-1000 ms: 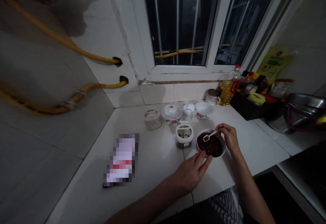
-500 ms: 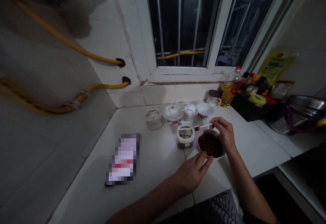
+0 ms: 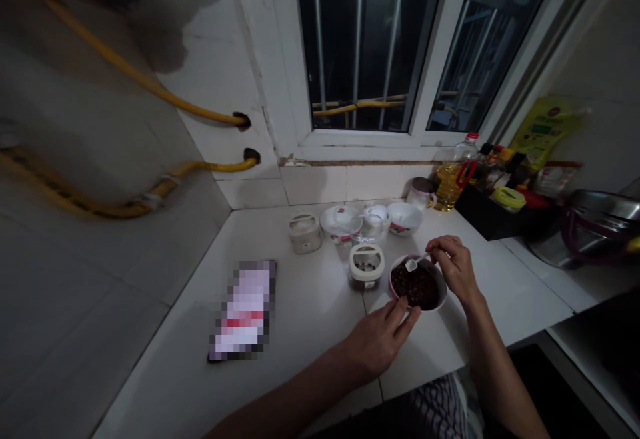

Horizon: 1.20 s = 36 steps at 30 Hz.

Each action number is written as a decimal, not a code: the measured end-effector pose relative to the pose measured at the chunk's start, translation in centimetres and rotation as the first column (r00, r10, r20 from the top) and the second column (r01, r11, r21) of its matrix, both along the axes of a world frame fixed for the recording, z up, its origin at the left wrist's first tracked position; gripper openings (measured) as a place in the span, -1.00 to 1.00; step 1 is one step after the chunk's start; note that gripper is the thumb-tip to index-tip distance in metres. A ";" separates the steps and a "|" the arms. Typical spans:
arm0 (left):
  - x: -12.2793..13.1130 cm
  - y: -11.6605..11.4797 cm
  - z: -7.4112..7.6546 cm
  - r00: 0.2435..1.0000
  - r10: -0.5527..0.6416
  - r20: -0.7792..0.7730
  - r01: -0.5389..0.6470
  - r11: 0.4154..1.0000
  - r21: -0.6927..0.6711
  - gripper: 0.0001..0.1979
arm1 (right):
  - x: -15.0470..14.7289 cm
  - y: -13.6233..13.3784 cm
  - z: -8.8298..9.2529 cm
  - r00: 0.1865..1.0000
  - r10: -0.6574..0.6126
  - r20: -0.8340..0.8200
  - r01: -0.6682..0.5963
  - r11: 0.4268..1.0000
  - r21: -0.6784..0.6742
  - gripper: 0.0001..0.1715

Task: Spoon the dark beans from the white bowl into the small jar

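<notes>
The filled bowl (image 3: pixel 443 291) is touched by the left grip (image 3: pixel 379 340) (clamping unclear), the spoon (image 3: pixel 415 263) pinched by the right grip (image 3: pixel 456 268), scooping seemingly unfinished.

The right fingers (image 3: pixel 443 246) hold a small white spoon (image 3: pixel 411 265) over the dark-filled bowl (image 3: pixel 441 286) the left fingers (image 3: pixel 409 325) touch.

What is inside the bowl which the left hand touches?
A dark reddish-brown mixture with lighter bits. It hides the bottom of the bowl; the left hand covers part of its near rim.
</notes>
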<state>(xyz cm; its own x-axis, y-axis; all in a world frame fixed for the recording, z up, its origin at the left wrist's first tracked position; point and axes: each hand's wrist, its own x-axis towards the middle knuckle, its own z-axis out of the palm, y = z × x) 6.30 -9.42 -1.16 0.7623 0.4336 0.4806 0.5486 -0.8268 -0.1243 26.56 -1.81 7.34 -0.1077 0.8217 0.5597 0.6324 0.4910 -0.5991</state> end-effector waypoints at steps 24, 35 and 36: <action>0.0 -0.1 0.4 1.000 0.010 -0.006 -0.009 1.000 0.024 -0.58 | -0.6 0.3 -1.6 0.807 -0.114 -0.579 -0.162 0.901 -0.404 -0.88; -0.1 -0.1 0.3 1.000 0.010 -0.011 -0.010 1.000 -0.020 -0.57 | -0.4 0.3 -1.6 0.774 -0.180 -0.607 -0.120 0.900 -0.420 -0.89; 0.0 -0.1 0.2 1.000 0.007 -0.012 -0.007 1.000 -0.017 -0.57 | -0.4 0.4 -1.5 0.771 -0.186 -0.610 -0.118 0.898 -0.423 -0.89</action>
<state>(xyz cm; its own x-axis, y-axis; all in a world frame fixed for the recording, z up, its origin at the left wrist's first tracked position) 6.26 -9.51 -0.93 0.7650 0.4467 0.4640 0.5528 -0.8251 -0.1171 26.18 -1.43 5.80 0.1703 0.9810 0.0927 0.0539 0.0846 -0.9950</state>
